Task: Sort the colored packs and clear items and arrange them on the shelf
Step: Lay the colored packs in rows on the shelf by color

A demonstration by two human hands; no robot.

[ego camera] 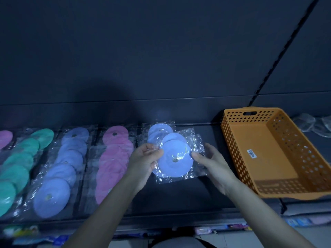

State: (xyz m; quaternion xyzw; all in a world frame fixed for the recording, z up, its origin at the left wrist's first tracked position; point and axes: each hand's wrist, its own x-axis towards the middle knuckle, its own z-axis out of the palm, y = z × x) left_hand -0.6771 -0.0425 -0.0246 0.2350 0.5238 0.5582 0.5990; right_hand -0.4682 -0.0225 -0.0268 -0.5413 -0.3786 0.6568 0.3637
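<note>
We hold one blue pack point(176, 161) between both hands, a round pale-blue disc with a small metal centre sealed in a crinkled clear wrapper. Our left hand point(145, 158) pinches the wrapper's left edge with thumb and curled fingers. Our right hand point(211, 161) pinches the right edge, thumb on top and the other fingers tucked behind the plastic. We cannot tell whether the pack rests on the dark shelf point(188, 199) or hangs just above it. Just beyond the grip, partly covered by the held pack, lie more blue packs point(159, 130) overlapping one another. Just beside our left hand runs a row of pink packs point(114, 158), overlapped front to back. Farther left of that come a row of blue packs point(60, 176), then a row of green packs point(18, 169), and one more pink pack point(5, 138) at the edge of view. To the right of our right hand, near but not touching it, an orange perforated basket point(265, 140) sits on the shelf, showing only a small label on its floor. Beyond the basket's far corner lie some clear items point(308, 122), too dim to make out.
</note>
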